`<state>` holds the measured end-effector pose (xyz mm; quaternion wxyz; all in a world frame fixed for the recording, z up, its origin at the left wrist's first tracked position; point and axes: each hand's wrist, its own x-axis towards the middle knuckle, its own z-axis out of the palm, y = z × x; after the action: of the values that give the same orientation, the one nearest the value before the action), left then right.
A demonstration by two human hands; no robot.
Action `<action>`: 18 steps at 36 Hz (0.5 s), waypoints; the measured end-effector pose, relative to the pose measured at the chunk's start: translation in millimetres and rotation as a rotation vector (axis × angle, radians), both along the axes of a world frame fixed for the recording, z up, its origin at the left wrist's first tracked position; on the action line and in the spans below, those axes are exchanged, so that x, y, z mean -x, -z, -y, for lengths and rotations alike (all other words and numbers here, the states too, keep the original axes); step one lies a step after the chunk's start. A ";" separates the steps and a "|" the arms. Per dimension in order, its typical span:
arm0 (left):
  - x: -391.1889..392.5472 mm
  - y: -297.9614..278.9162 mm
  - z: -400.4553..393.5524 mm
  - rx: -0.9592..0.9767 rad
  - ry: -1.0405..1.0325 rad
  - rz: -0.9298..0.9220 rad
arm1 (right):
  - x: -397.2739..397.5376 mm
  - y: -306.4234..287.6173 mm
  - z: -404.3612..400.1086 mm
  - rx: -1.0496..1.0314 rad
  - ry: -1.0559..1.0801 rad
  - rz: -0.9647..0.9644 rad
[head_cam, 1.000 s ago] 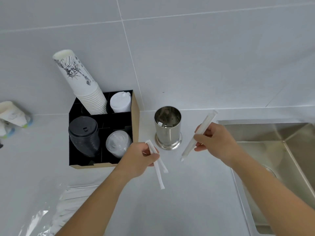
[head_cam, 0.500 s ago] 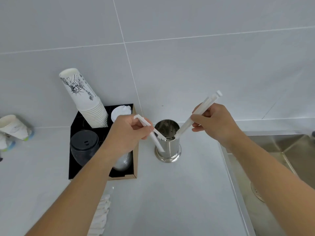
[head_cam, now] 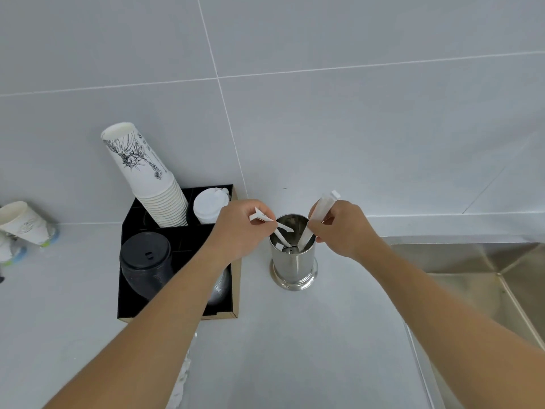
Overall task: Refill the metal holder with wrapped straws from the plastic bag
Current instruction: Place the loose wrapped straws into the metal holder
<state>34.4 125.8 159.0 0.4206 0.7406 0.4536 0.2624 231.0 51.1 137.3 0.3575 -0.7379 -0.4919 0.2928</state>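
The shiny metal holder stands upright on the white counter by the wall. My left hand pinches thin wrapped straws at the holder's left rim, their lower ends dipping inside. At the right rim, my right hand grips a thicker bundle of wrapped straws, slanted with its lower end inside the holder. A small scrap of the plastic bag with straws peeks out under my left forearm; most of it is hidden.
A black cardboard organiser left of the holder carries a leaning stack of printed paper cups, white lids and black lids. More paper cups lie at the far left. A steel sink opens on the right.
Both hands rose from the counter to the holder's rim. The straws in each hand now reach deeper into the holder than half a second ago.
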 end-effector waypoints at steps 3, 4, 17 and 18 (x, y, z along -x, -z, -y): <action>-0.5 13.7 -2.2 -0.008 0.027 -0.042 | 3.0 13.1 -3.3 0.063 0.008 0.055; -1.0 18.8 -3.3 -0.014 0.033 -0.062 | 3.4 17.8 -4.7 0.078 0.012 0.069; -5.1 43.8 -10.3 -0.019 0.157 -0.229 | 12.5 30.0 -8.2 0.012 -0.226 0.191; -5.5 44.0 -10.7 -0.009 0.159 -0.227 | 13.0 29.7 -7.7 0.012 -0.242 0.190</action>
<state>39.8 136.5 115.0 0.3826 0.8011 0.4370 0.1446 218.1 58.8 107.5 0.2673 -0.6996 -0.6071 0.2656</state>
